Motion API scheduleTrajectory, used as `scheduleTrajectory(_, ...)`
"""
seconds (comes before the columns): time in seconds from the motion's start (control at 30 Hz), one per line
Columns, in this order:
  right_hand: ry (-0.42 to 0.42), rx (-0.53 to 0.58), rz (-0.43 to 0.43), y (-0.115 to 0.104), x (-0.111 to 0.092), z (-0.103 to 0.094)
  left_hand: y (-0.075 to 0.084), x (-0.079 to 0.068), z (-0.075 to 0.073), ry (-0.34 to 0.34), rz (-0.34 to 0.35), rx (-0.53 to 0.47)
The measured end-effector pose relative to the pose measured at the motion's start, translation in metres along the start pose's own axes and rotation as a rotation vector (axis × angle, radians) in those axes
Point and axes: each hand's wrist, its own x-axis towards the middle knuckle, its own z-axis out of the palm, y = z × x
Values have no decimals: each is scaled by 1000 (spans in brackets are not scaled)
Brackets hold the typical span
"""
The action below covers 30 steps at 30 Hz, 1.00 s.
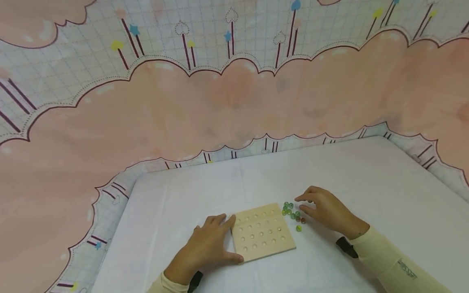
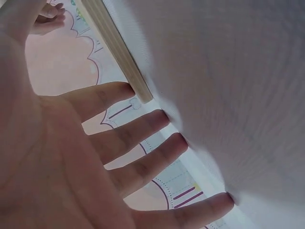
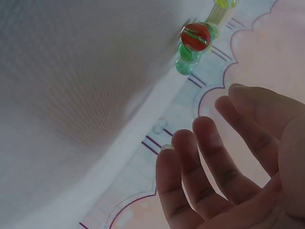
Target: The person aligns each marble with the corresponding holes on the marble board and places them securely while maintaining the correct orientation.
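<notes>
A pale wooden board (image 1: 256, 221) with rows of round hollows lies on the white table. One hollow on its right side holds a small marble (image 1: 279, 229). My left hand (image 1: 209, 244) rests at the board's left side, thumb at the near corner and index finger at the far one. In the left wrist view its fingers spread straight, the index tip touching the board's edge (image 2: 119, 52). Several glass marbles (image 1: 288, 211), mostly green, lie loose off the board's right side. Beside them hovers my right hand (image 1: 329, 211), fingers loosely bent around nothing. A reddish marble (image 3: 196, 36) shows in the right wrist view.
The white-covered table (image 1: 176, 203) extends around the board. Behind it hangs a pinkish patterned cloth (image 1: 220, 106), which also runs down past the table's left and right sides. A yellow-green marble (image 1: 299, 228) sits a little apart, nearer to me than the cluster.
</notes>
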Motion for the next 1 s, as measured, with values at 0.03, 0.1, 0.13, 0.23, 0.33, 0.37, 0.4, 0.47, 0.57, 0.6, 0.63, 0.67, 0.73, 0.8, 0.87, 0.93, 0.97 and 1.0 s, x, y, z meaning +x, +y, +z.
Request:
scheduleTrajectory(0.03,-10,3,8,0,0,0,1,0,-1,3,3,4)
scheduleTrajectory(0.1,-44,27,36,1,1,-1,2,1,-1,5,5,12)
scheduleTrajectory(0.13,-65,39,51,1,2,-1,2,1,-1,3,2,12)
scheduleTrajectory(0.23,-123,84,92,2,4,-1,2,2,0,2,-7,18)
scheduleTrajectory(0.33,-155,107,104,3,4,2,1,2,2,-2,-21,26)
scheduleTrajectory(0.37,-160,107,105,3,4,3,1,2,3,-3,-24,31)
scheduleTrajectory(0.4,-165,103,105,4,4,4,1,2,3,-4,-26,35)
scheduleTrajectory(0.47,-170,89,95,4,4,5,1,3,4,-9,-33,40)
scheduleTrajectory(0.57,-178,64,85,4,4,6,2,2,4,-13,-37,39)
scheduleTrajectory(0.6,-179,60,79,4,4,6,2,2,4,-11,-36,36)
scheduleTrajectory(0.63,-180,56,71,4,3,6,2,2,4,-12,-36,34)
scheduleTrajectory(0.67,-183,52,73,4,3,6,2,2,4,-11,-35,33)
scheduleTrajectory(0.73,-188,50,63,4,3,5,2,1,3,-9,-32,30)
scheduleTrajectory(0.8,-192,45,60,4,3,5,2,1,3,-7,-27,28)
scheduleTrajectory(0.87,-194,41,61,5,4,6,2,1,2,-6,-23,29)
scheduleTrajectory(0.93,-193,37,55,5,4,6,2,1,2,-2,-18,31)
scheduleTrajectory(0.97,-194,36,54,6,4,6,2,0,1,-1,-17,32)
scheduleTrajectory(1.0,-195,36,53,6,5,6,2,0,1,0,-17,36)
